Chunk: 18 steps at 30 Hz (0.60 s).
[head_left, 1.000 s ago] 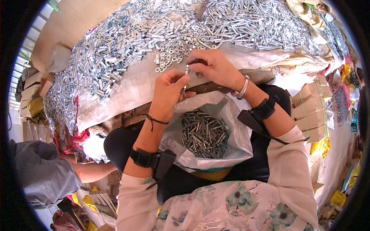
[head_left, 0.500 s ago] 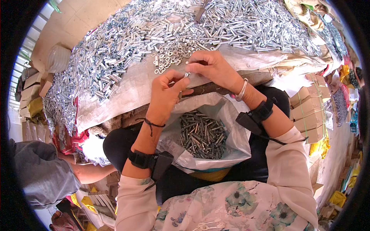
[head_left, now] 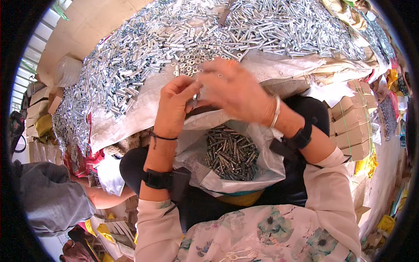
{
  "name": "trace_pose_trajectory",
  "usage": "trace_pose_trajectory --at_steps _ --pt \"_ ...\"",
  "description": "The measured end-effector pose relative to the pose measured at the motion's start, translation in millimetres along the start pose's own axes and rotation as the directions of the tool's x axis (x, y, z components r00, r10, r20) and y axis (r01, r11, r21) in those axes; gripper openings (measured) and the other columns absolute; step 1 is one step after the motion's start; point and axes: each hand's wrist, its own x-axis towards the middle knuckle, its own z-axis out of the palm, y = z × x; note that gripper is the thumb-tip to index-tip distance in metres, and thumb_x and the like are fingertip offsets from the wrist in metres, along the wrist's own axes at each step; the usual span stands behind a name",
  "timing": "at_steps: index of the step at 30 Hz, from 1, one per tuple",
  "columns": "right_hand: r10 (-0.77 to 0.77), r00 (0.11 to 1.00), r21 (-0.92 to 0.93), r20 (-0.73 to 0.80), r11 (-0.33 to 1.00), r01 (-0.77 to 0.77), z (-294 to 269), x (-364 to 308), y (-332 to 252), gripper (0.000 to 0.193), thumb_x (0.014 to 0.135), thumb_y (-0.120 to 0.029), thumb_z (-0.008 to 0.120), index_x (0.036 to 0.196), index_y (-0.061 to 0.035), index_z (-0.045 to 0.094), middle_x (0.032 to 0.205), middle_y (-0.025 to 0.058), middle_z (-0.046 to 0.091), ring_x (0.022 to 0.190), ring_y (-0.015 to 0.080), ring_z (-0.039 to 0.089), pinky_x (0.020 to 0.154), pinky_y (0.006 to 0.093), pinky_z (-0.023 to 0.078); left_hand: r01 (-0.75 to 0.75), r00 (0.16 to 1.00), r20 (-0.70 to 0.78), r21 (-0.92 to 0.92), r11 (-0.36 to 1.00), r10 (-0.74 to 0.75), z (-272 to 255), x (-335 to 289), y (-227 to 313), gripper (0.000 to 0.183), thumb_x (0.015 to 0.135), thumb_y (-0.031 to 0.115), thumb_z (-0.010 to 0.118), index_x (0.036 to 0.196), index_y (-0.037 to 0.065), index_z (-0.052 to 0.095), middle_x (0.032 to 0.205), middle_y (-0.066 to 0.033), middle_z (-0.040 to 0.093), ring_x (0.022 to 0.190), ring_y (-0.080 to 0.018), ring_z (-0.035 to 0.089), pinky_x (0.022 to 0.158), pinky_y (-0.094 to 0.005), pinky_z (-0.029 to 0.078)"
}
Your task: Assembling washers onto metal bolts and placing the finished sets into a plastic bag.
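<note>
My left hand [head_left: 173, 101] is raised above the near edge of the pile, thumb and fingers pinched on a small shiny metal bolt [head_left: 195, 96], mostly hidden by the fingers. Close beside it, my right hand [head_left: 235, 89] is smeared by motion, so its grip is unclear. A small pale ring [head_left: 220, 75] shows against its blurred fingers; whether they hold it I cannot tell. Small washers or nuts [head_left: 192, 63] lie heaped just beyond both hands. Below them, an open white sack [head_left: 273, 168] in my lap contains many dark metal bolts [head_left: 231, 153].
Loose silvery metal sleeves and rods [head_left: 144, 52] spread over a pale sheet [head_left: 126, 127] ahead. Tied cardboard boxes [head_left: 351, 124] stand at the right. Another person's grey-clothed body [head_left: 54, 196] is close at the left. A clear plastic container [head_left: 68, 71] stands at far left.
Both hands have shifted left. My right hand has swung across toward the left one and now blurs; the left still pinches its metal piece.
</note>
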Motion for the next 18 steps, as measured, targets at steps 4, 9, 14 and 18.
trace_pose_trajectory --at_steps 4,9,14,18 --pt "0.179 0.982 -0.323 0.058 0.934 -0.151 -8.4 -8.1 64.7 0.03 0.072 -0.004 0.057 0.102 -0.0077 0.06 0.107 0.013 0.057 0.095 0.0332 0.057 0.083 0.0413 0.048 0.166 0.958 0.145 0.429 0.888 -0.249 -0.8 -3.9 22.4 0.016 0.082 0.014 0.065 0.09 0.0 0.065 0.072 -0.0007 0.06 0.062 -0.0078 0.056 0.052 -0.0209 0.045" --pt "0.243 0.965 -0.52 0.096 0.839 -0.159 -1.3 -11.7 88.9 0.007 0.07 -0.005 0.06 0.075 -0.0061 0.063 0.086 0.0118 0.06 0.086 0.0301 0.062 0.072 0.0402 0.051 0.011 0.903 -0.241 0.841 0.54 0.357 -36.8 43.5 -18.2 0.019 0.081 0.016 0.065 0.091 0.0 0.068 0.069 -0.0047 0.064 0.059 -0.0126 0.059 0.053 -0.0261 0.046" --pt "0.236 0.963 -0.503 0.127 0.853 -0.142 -6.1 -11.9 87.2 0.006 0.07 -0.005 0.06 0.074 -0.0083 0.063 0.082 0.011 0.06 0.08 0.029 0.064 0.065 0.0398 0.052 0.064 0.8 -0.25 0.939 0.338 0.545 -42.6 61.5 -28.7 0.024 0.074 0.021 0.067 0.086 0.0 0.068 0.072 -0.0138 0.065 0.064 -0.0307 0.061 0.063 -0.0398 0.048" --pt "0.228 0.969 -0.518 0.096 0.843 -0.148 -11.6 -12.5 77.9 0.012 0.075 -0.005 0.059 0.086 -0.0095 0.058 0.083 0.0087 0.058 0.073 0.0285 0.063 0.06 0.0381 0.051 -0.023 0.789 -0.171 0.951 0.307 0.59 -46.8 59.2 -29.3 0.02 0.073 0.018 0.068 0.084 0.001 0.068 0.07 -0.013 0.064 0.062 -0.0285 0.061 0.063 -0.0385 0.048"
